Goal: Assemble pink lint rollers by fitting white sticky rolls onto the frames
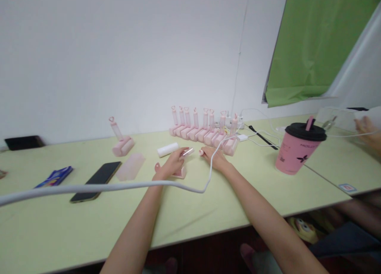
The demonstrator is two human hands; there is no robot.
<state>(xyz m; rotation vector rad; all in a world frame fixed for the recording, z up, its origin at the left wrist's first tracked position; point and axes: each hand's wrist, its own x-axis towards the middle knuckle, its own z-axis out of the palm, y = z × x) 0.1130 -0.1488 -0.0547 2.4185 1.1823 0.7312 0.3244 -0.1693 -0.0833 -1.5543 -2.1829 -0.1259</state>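
Pink and pale plastic parts this small look easy to fumble. The pale rod (188,151) could slip from the left hand (172,164) and roll off across the table (208,210), or the pink-tipped piece (201,152) could twist out of the right hand (214,158) if the two ends are pushed together off line. The white cable (190,188) sags just in front of both wrists, and a forearm pulling back might snag it. Each grip is pressed together. The left fingertips pinch the rod by its near end, with the heel of that hand over a pink roller base (180,173). The right fingertips pinch the pink-tipped piece, though how much of it lies inside the grip I cannot tell. The two parts sit between the hands, nearly touching. A white roll (168,149) lies just beyond the left grip and a row of pink rollers (205,133) stands beyond the right.
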